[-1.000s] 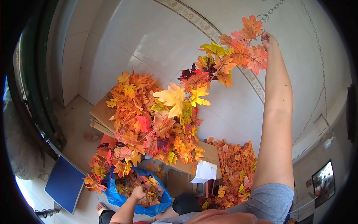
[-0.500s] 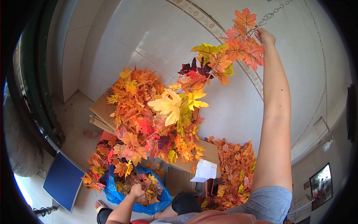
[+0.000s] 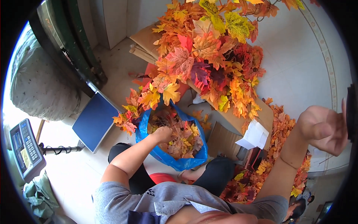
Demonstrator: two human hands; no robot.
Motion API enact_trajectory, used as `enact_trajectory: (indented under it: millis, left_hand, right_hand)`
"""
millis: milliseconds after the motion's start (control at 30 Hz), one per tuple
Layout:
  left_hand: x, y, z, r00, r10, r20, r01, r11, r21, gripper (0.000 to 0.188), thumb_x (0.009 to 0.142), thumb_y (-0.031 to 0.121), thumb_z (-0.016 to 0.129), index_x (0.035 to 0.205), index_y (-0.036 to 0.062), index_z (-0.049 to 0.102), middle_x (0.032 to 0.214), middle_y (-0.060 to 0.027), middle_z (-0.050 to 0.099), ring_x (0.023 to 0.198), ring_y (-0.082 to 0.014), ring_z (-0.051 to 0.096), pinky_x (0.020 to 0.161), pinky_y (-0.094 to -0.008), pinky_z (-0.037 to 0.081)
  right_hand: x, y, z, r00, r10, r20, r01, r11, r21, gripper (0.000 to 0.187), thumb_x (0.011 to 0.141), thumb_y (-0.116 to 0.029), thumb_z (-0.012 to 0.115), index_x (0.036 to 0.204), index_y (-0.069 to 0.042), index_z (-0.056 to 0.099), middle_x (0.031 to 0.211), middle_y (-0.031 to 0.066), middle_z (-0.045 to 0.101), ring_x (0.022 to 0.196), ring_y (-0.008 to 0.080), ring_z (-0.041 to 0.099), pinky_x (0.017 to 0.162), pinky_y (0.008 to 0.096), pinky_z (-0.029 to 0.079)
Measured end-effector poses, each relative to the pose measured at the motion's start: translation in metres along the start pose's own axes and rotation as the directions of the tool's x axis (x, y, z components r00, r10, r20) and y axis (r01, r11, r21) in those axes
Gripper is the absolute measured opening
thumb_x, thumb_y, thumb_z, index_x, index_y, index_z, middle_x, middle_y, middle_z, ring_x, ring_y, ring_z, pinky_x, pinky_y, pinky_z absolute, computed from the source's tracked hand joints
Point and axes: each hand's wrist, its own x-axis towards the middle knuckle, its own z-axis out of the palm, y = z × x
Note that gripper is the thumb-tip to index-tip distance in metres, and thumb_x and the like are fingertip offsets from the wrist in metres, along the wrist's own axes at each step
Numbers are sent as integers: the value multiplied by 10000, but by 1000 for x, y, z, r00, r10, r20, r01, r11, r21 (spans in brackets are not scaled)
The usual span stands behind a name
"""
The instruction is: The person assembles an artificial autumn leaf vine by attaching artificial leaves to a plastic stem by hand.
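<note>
My left hand (image 3: 163, 134) is closed on artificial leaves (image 3: 182, 143) in the opened blue plastic bag (image 3: 179, 163). What exactly lies between its fingers is partly hidden. Off to the far right, my right hand (image 3: 323, 128) is raised, smeared by motion, with its thumb apart from the fingers and nothing seen in it. A garland of artificial maple leaves (image 3: 181, 61), in red, orange, yellow and dark purple, stretches from beside the bag up past the top edge. It passes over a large heap of orange leaves (image 3: 242, 91).
Cardboard (image 3: 264, 110) lies under the heap. A folded white paper (image 3: 253, 135) sits by more leaves (image 3: 281, 128) on the right. To my left stand a scale with a blue platform (image 3: 95, 121) and keypad display (image 3: 26, 149), and a large stuffed sack (image 3: 43, 82).
My right hand has let go of the garland's end by the metal chain and come down to the right. The view has shifted; my left hand stays in the bag.
</note>
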Motion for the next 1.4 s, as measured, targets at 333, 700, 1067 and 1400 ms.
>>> enact_trajectory:
  millis: [333,700,1067,1400]
  left_hand:
    - [-23,13,30,984,40,-172,-15,989,148,292,820,239,556,1063,79,582,888,-186,647,853,-360,616,759,-449,488]
    - [-117,34,23,979,-55,196,55,998,4,350,880,335,553,1115,80,598,1039,-144,642,976,-301,611,832,-399,474]
    - [-69,38,78,945,-105,310,28,969,244,357,863,259,584,1176,91,559,1078,-160,618,1008,-328,589,870,-418,454]
    - [-43,15,71,979,-15,204,1,998,70,273,866,248,539,1080,89,599,978,-159,645,934,-334,611,807,-425,475]
  right_hand:
    - [-126,-240,-224,43,827,561,-906,269,-327,419,915,-159,505,1287,1,395,1086,136,518,843,173,532,819,329,424]
    - [-182,-325,-206,-292,425,857,-956,-120,-266,145,849,-114,588,914,13,616,820,129,640,685,223,624,644,313,490]
    - [-349,-524,-42,-720,22,694,-688,-152,-710,386,790,-301,669,1031,-6,611,1044,211,622,985,318,603,832,400,469]
    - [-327,-465,-7,-636,426,643,-770,-393,-502,258,890,-267,554,880,-27,647,738,131,651,657,275,621,591,370,446]
